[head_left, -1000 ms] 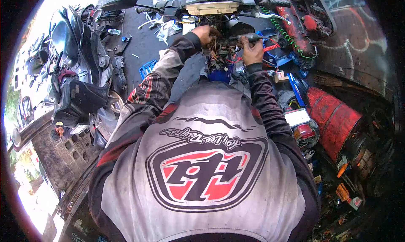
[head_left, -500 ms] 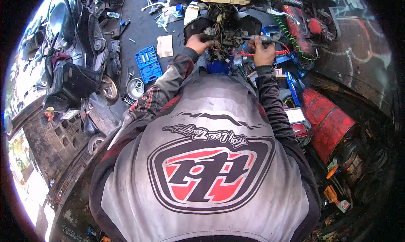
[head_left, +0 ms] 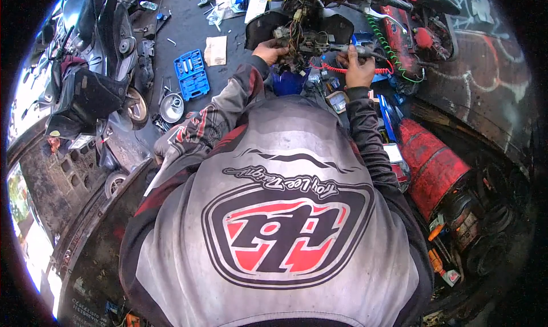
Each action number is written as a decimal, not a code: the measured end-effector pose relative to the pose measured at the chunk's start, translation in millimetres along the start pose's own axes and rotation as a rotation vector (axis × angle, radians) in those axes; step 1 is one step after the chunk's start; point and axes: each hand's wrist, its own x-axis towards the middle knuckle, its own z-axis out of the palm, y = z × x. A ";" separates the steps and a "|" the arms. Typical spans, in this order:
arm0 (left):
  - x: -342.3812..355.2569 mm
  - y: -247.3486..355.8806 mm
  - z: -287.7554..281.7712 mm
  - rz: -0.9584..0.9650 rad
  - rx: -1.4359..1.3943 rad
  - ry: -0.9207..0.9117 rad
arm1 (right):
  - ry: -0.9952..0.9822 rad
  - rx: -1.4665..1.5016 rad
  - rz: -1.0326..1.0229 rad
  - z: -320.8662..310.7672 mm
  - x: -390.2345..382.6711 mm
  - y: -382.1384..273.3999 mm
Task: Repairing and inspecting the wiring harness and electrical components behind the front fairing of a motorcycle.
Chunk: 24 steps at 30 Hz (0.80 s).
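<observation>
In front of me is the opened front of a motorbike or scooter, with a tangle of wiring (head_left: 295, 35) and connectors hanging bare between two black panels. My left hand (head_left: 268, 52) reaches in at the left side of this bundle, its fingers closed on the wiring; the exact wire or part is hidden. On the right side, my right hand (head_left: 359, 73) grips a dark probe-like tool (head_left: 370, 52), thumb along its top. Its thin end points left at the wiring. A red coiled cord (head_left: 342, 70) loops below the tool. Blue bodywork (head_left: 288, 83) lies beneath the wires.
A blue socket case (head_left: 192, 76) lies open at left, beside a paper sheet (head_left: 216, 51) and a metal bowl (head_left: 172, 107). A black scooter (head_left: 88, 96) stands further left. At right are a green coiled cord (head_left: 381, 39), a red drum (head_left: 432, 161) and scattered tools.
The whole view has shifted slightly, with the floor items at left now further left and higher. Both hands keep their places at the wiring, and the right still grips the tool.
</observation>
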 end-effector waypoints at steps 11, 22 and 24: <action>-24.3 24.4 17.2 -0.023 -0.061 0.057 | -0.063 -0.229 -0.019 -15.7 -1.0 22.4; -10.9 -1.7 19.3 0.305 0.456 0.091 | -0.093 -0.202 -0.086 -21.4 1.1 28.3; -12.2 0.2 23.8 0.257 0.541 0.182 | -0.104 -0.234 -0.130 -21.4 -1.3 21.0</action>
